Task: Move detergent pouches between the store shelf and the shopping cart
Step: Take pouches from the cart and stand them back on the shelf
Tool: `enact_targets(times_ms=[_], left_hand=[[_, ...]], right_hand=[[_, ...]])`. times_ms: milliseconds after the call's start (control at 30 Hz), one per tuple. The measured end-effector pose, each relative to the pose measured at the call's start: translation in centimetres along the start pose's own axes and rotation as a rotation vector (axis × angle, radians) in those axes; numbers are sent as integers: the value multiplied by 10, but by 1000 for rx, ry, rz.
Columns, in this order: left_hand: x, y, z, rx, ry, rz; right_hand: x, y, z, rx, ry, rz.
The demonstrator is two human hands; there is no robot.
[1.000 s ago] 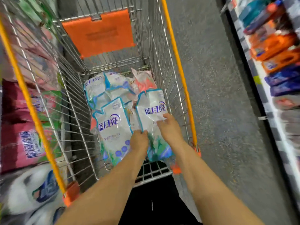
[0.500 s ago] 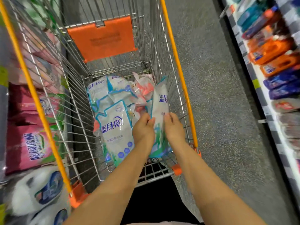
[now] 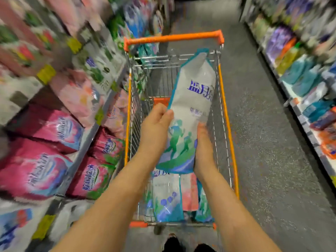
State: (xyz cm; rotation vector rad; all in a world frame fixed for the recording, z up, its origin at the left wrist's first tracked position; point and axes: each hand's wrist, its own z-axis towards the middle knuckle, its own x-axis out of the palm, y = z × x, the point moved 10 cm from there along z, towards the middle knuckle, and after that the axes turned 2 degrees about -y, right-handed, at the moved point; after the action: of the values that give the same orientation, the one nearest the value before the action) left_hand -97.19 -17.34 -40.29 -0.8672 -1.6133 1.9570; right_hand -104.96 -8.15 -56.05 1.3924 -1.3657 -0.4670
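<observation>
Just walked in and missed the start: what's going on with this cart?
A person holds one white-and-teal detergent pouch upright above the cart, the left hand gripping its left edge and the right hand its lower right side. Several more pouches lie in the cart's bottom. Shelves of pink bags stand to the left.

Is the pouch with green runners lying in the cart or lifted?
Lifted: left hand and right hand hold the pouch upright above other pouches in the cart.
</observation>
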Motion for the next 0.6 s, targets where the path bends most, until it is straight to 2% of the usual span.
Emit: enact_targets(times_ms=[133,233,367,500,600], left_hand=[[-37,-85,-23,176,-70,92],[-52,-137,-57,231,-40,148],[-82,-197,-108,269,-101,360],[-128,-260,-176,343,-352,610],[-175,-295,-236,411,-561,626]], right_hand=[[61,71,-36,-164,133,91],[109,120,-80,-211,342,245],[144,183,-142,-334,449,245],[189,227,-238,-443,626,258],[224,245,-319,-505,794,241]])
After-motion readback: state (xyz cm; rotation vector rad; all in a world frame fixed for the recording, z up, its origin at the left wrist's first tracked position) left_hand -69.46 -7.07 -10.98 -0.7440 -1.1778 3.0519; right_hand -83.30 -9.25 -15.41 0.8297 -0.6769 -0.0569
